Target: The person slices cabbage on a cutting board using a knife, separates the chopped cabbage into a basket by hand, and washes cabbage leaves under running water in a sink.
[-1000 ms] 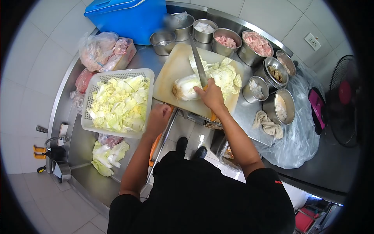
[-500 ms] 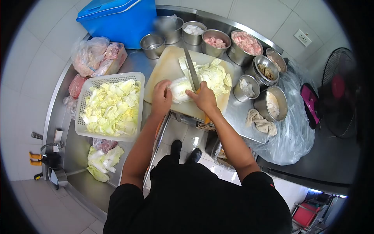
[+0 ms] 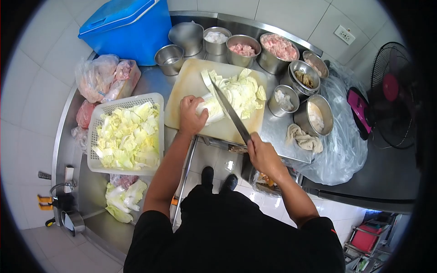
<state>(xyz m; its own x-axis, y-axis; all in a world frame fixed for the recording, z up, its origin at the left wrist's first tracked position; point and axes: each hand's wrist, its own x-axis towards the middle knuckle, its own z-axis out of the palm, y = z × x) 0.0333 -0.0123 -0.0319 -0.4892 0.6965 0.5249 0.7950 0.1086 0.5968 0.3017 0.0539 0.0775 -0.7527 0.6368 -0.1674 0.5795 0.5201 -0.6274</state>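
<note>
On the cutting board (image 3: 182, 98) lies a pale cabbage (image 3: 214, 110), its uncut part at the left and sliced leaves (image 3: 246, 93) to the right. My left hand (image 3: 193, 113) is wrapped over the left end of the cabbage. The fingers of my right hand (image 3: 260, 152) are closed around the handle of a long knife (image 3: 233, 113). The blade slants up and left across the cabbage, between the held part and the slices. Left of the board, a white perforated basket (image 3: 160, 132) holds cut cabbage leaves (image 3: 129, 136).
Metal pots with meat (image 3: 280, 48) and other food line the back and right. A blue cooler (image 3: 127, 32) and bagged meat (image 3: 102, 77) are at the back left. A cloth (image 3: 304, 139) and plastic sheeting (image 3: 346, 154) lie right; loose leaves (image 3: 125, 200) lie below the basket.
My left hand has moved from beside the basket onto the cabbage. My right hand has moved down and right, drawing the knife back. The camera view has shifted slightly.
</note>
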